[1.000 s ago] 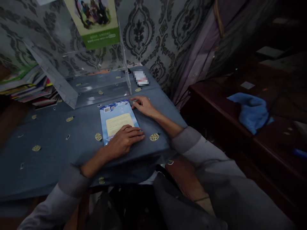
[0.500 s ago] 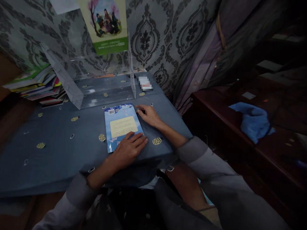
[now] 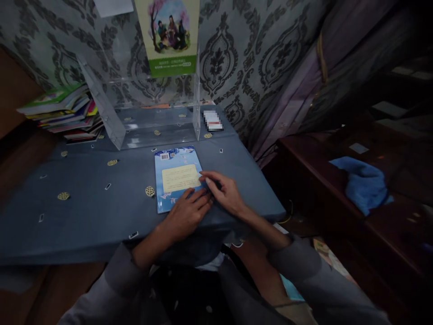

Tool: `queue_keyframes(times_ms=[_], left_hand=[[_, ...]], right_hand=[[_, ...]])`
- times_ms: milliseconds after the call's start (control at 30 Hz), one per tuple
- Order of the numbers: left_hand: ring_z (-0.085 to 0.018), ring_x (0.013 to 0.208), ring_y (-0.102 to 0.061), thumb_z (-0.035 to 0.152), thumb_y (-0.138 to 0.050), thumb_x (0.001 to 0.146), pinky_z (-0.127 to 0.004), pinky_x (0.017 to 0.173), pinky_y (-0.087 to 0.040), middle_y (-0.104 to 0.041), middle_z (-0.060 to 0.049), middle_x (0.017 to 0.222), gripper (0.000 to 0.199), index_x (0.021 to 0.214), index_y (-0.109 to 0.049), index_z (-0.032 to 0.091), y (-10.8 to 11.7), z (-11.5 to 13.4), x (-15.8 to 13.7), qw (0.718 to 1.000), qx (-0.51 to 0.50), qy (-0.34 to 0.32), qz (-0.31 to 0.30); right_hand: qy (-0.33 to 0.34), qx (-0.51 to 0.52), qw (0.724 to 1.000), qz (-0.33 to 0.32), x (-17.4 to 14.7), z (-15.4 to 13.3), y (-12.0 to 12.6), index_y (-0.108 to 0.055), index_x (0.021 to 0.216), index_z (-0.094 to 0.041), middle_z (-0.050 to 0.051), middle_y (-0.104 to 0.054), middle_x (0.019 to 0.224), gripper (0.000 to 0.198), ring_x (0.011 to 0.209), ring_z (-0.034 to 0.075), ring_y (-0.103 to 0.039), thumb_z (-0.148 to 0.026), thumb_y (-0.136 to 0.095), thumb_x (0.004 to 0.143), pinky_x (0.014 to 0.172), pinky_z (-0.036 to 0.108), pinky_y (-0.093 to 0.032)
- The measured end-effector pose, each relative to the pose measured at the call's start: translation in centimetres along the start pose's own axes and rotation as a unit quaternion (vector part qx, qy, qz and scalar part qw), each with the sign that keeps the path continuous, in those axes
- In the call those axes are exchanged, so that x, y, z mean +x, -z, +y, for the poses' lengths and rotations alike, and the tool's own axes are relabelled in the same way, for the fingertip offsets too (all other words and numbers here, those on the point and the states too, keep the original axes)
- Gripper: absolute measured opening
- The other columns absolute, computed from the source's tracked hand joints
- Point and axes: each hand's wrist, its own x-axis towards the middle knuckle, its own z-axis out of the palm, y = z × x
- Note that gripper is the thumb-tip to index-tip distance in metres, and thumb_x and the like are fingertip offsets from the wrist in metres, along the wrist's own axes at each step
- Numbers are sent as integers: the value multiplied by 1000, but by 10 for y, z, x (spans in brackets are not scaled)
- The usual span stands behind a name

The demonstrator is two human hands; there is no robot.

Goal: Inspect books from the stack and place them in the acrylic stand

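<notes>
A blue book (image 3: 179, 157) lies flat on the cloth-covered table, its back cover up, with a barcode at the top and a pale yellow text panel in the middle. Across the book's lower right corner rests my left hand (image 3: 187, 212), palm down, fingers stretched out and holding nothing. My right hand (image 3: 225, 189) is at the book's right edge, index finger extended and thumb slightly apart from it. Its fingertips reach the edge of the cover; whether they press on it I cannot tell. The two hands nearly meet at the fingertips.
Behind the book stands a clear acrylic stand (image 3: 158, 135) bearing a green-bordered picture sheet (image 3: 172, 45). A stack of books (image 3: 69, 113) is at the back left. A blurred-out white item (image 3: 213, 120) lies back right. Right of the table, a blue cloth (image 3: 365, 183) sits on dark red furniture (image 3: 304, 167).
My right hand has moved from beside the book's upper right corner down toward me, to the middle of its right edge. My left hand stays on the book. The view has shifted slightly.
</notes>
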Motion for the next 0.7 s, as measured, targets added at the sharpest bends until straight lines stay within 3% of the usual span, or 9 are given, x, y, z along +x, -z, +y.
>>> queue_keyframes(times_ms=[200, 400, 700], left_hand=[[-24, 129, -55, 16, -44, 101, -43, 108, -42, -68, -13, 126, 30, 125, -61, 10, 1, 4, 0, 1000, -14, 16, 2], [-24, 131, -54, 16, -40, 103, -43, 105, -43, -69, -14, 125, 32, 125, -61, 8, 7, 8, -5, 1000, -6, 21, 12], [-24, 124, -58, 12, -38, 102, -44, 99, -43, -69, -12, 130, 35, 126, -62, 9, 14, 6, -39, 998, 35, 38, 41]], right_hand=[[11, -49, 999, -14, -27, -8, 2, -69, 120, -26, 7, -76, 110, 30, 101, 23, -71, -29, -48, 99, 92, 41, -58], [54, -90, 994, -23, -31, -6, 1, -69, 118, -28, 7, -76, 107, 29, 98, 23, -71, -27, -47, 99, 89, 41, -59], [103, -79, 991, -27, -34, -4, -1, -71, 114, -25, 7, -76, 100, 27, 93, 22, -70, -19, -51, 97, 83, 41, -59]])
